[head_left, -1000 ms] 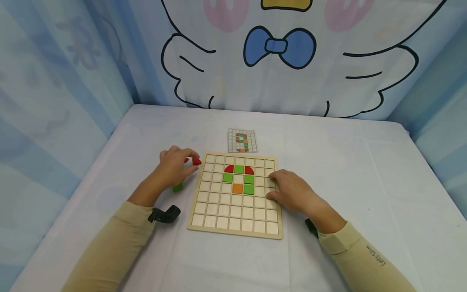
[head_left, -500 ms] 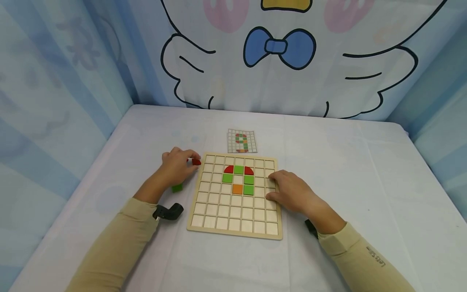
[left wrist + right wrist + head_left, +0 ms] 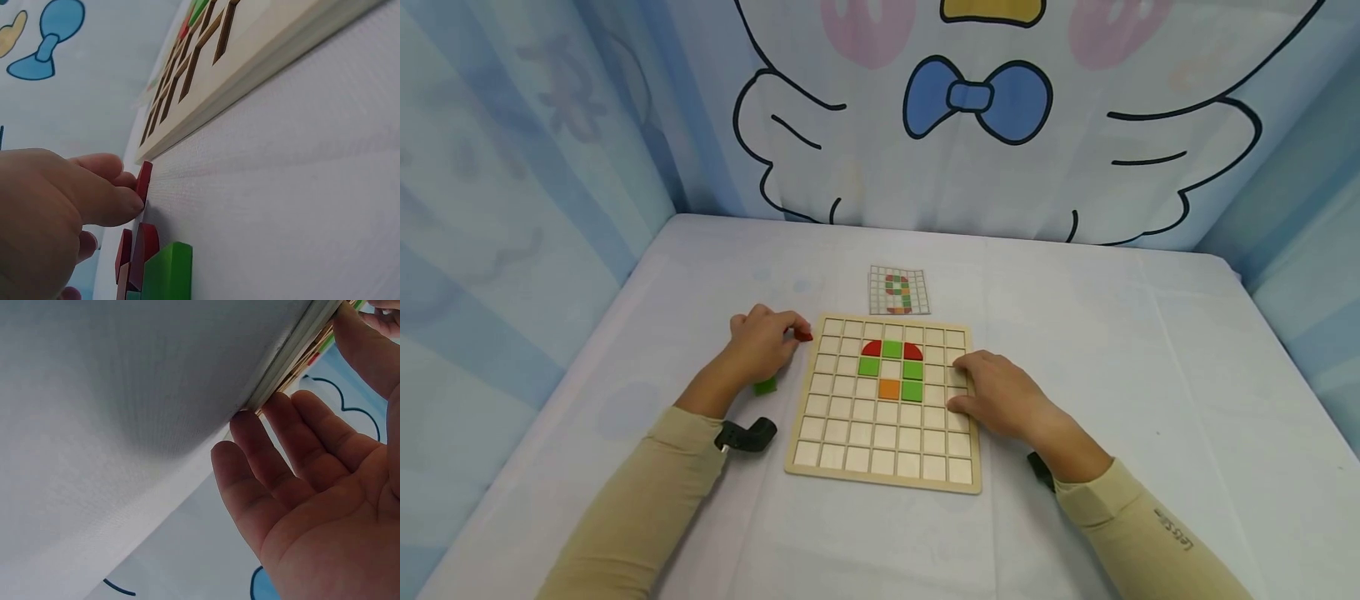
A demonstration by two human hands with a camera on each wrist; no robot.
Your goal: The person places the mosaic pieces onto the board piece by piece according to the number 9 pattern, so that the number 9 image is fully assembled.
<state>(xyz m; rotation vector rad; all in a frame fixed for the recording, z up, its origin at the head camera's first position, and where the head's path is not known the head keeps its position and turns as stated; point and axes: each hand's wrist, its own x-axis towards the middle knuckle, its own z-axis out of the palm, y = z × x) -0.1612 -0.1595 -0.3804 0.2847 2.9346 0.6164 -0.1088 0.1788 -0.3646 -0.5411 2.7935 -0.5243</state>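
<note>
Red piece [image 3: 805, 337] and left hand [image 3: 756, 343] came first in the head view: thumb and fingertips hid all but a sliver of it, just outside the board [image 3: 859, 432], at ten o'clock from the board's centre. A second earlier, more of its face had shown, with another bit of red behind. The fingers had since covered it further, so I judged the grasp to be settling. The seven set tiles [image 3: 892, 349] had not altered; the work looked to be at picking up, not placing. Beyond the board, at twelve o'clock, the card [image 3: 899, 290] bore more coloured cells than the board did. Right hand [image 3: 1003, 396] had stayed at three o'clock, fingertips over the rim. A loose green piece [image 3: 765, 386] lay near nine o'clock, partly hidden by the left hand.

Left wrist view: the hand pinched the red piece by its side, the board's corner near it at twelve o'clock. More reds [image 3: 124, 253] and a green piece stood close together towards six o'clock. Whether the pinched one touched the cloth, I could not tell.

Right wrist view: the right hand had relaxed, nearly straight fingers, some tips touching the board's edge, grasping nothing.
</note>
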